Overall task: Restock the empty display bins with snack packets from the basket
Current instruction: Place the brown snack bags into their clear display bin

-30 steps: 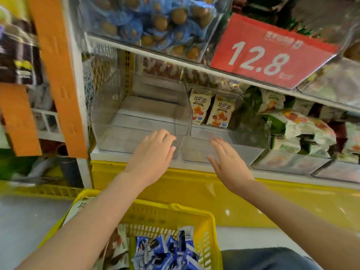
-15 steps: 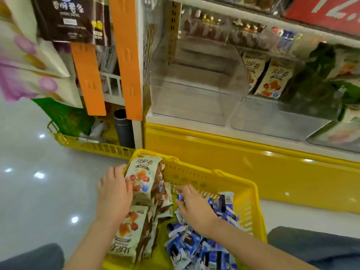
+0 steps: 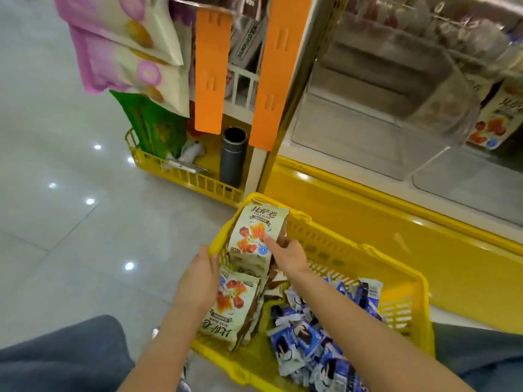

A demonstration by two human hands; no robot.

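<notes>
While both hands are inside the yellow basket [image 3: 396, 268], a moulded plastic crate with slotted lattice walls set on glossy floor tiles [image 3: 70, 222], the right hand [image 3: 290, 257] pinches the top packet [image 3: 253, 236]. The thumb lies flat across its matt cream printed face and the fingers are curled behind its brown side fold. That packet is a soft, pillow-shaped pouch held upright at the basket's far left corner, above the stack of packets [image 3: 229, 306] of the same kind filling the left half. The left hand [image 3: 198, 281] grips the stack's left edge at the rim, thumb on top and fingers tucked out of sight underneath. The right half holds a loose heap of small, crinkled blue-and-white sachets [image 3: 311, 340]. Above the yellow shelf base, the display bin [image 3: 368, 131] is clear rigid plastic, box-shaped and bare inside.
</notes>
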